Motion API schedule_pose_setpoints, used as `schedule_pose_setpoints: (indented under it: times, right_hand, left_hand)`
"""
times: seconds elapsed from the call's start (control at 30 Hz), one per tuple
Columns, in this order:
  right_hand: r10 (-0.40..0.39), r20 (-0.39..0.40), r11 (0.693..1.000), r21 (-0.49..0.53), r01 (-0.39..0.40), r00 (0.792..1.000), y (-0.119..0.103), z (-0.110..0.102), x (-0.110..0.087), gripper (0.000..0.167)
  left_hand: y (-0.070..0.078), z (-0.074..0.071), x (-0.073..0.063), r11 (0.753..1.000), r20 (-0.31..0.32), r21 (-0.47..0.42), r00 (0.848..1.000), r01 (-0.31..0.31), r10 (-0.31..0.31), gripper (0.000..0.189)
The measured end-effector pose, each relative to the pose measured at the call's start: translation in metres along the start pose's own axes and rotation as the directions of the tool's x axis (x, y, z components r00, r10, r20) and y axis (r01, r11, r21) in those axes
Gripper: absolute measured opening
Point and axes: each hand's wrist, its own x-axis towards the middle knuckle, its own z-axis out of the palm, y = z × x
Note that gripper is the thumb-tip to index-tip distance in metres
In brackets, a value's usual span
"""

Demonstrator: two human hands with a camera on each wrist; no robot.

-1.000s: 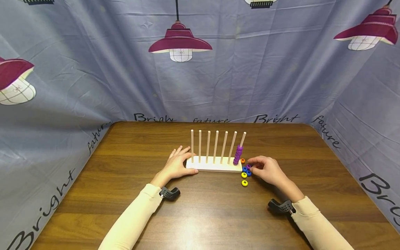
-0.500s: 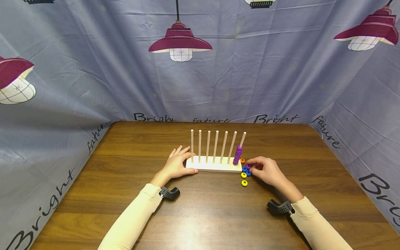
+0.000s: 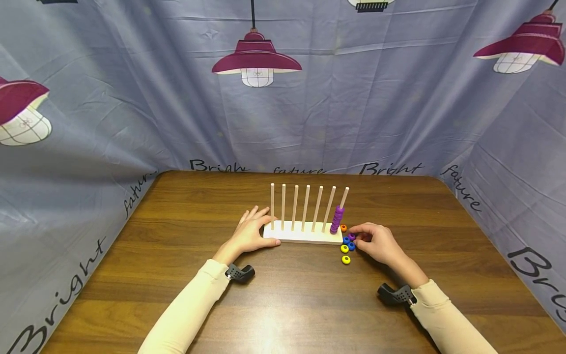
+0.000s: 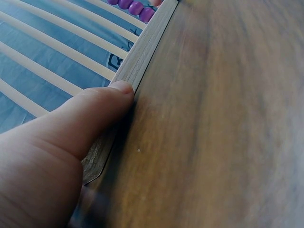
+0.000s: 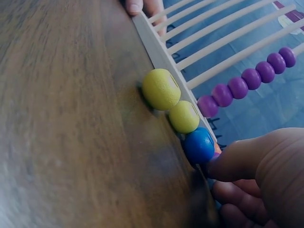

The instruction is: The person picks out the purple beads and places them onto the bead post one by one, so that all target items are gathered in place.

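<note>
A pale wooden peg board (image 3: 309, 237) with several upright rods stands mid-table. Purple beads (image 3: 337, 220) are stacked on its rightmost rod. My left hand (image 3: 248, 236) grips the board's left end, thumb along the front edge, as the left wrist view also shows; its other fingers reach behind. Just off the right end, my right hand (image 3: 376, 241) has thumb and index finger at a loose purple bead (image 3: 352, 237), pinching it. In the right wrist view the thumb mostly hides that bead. Two blue beads lie beside it, one blue bead (image 5: 199, 145) right by the thumb.
Two yellow beads (image 3: 345, 259) lie in front of the blue ones, near the board's right corner. An orange bead (image 3: 343, 228) sits behind them, close to the purple stack. The brown wooden table (image 3: 283, 295) is backed by a printed grey-blue curtain (image 3: 283, 123).
My right hand has shifted slightly left, its fingertips closing in around the loose purple bead. My left hand and the board stay where they were.
</note>
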Motion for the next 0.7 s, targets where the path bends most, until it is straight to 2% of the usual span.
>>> schedule_pose_setpoints:
  times: [0.33,0.7]
  right_hand:
    - [-0.050,-0.036,0.998,-0.037,0.049,0.998,0.0014,0.0039,-0.0008,0.025]
    - [-0.033,-0.020,0.997,-0.066,0.031,0.999,0.0019,0.0033,-0.0015,0.022]
  left_hand:
    - [-0.0027,0.0010,0.0019,1.000,-0.001,0.013,1.000,-0.004,0.004,0.068]
    - [-0.0024,0.0008,0.0008,1.000,0.009,0.010,1.000,-0.002,0.002,0.067]
